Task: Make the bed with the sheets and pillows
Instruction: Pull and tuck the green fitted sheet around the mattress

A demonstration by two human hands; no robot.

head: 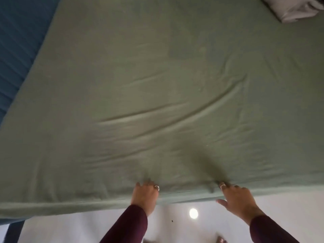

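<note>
Sheet: spread over bed, creased; my left hand and right hand pinch its near edge. Pillow: far corner, unplaced. Smoothing, pillows remain.

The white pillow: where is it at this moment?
In the head view, the white pillow lies in the far right corner of the frame, on the green sheet, well away from both hands at the near edge.
</note>
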